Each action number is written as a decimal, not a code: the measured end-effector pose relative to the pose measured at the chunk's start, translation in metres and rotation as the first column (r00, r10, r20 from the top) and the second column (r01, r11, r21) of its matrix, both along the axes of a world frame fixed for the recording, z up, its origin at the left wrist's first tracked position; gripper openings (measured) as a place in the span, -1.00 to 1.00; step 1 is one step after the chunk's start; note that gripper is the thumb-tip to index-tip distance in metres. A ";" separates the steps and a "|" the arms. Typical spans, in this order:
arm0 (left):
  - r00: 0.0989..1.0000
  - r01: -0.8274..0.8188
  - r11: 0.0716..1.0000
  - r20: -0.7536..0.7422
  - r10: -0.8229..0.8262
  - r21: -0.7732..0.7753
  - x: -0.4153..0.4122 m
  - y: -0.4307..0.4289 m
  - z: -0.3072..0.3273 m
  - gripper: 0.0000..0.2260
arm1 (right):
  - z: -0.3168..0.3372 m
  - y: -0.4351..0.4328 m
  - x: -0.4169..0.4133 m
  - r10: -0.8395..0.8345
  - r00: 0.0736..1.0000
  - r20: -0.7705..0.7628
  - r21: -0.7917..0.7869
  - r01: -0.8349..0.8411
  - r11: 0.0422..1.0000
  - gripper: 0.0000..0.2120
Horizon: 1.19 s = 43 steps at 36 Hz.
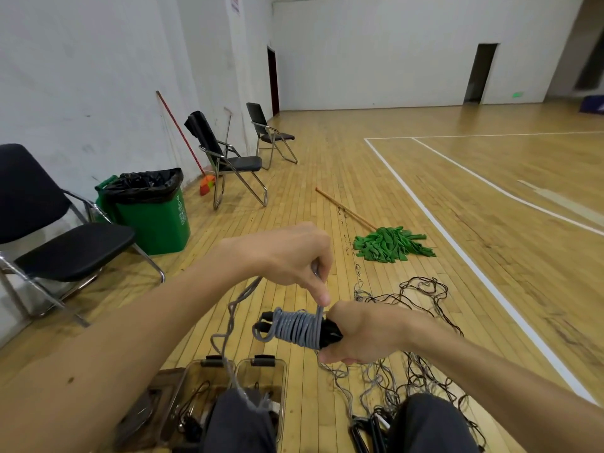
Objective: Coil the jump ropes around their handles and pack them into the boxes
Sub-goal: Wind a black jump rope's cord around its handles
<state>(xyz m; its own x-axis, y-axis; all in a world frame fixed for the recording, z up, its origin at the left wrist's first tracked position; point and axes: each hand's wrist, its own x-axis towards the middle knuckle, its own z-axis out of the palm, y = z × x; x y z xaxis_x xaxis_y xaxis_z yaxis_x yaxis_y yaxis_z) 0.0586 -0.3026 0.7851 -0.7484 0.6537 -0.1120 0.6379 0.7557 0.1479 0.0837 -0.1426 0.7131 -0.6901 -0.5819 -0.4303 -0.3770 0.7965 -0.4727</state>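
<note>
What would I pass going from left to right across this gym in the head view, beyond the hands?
Green bin → middle black chair → green mop head → dark doorway.

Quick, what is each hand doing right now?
Left hand: closed, pinching the grey rope.
Right hand: closed, gripping the black handles.

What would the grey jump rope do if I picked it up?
Probably flop: the grey jump rope sags in kinks below the left hand. The turns wound on the black handles might spring loose if released.
</note>
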 end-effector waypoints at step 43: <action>0.725 -0.554 0.652 0.685 0.073 0.517 0.021 -0.023 -0.080 -0.57 | 0.020 0.068 -0.039 -0.317 0.947 0.050 -0.570 0.288 0.770 -0.82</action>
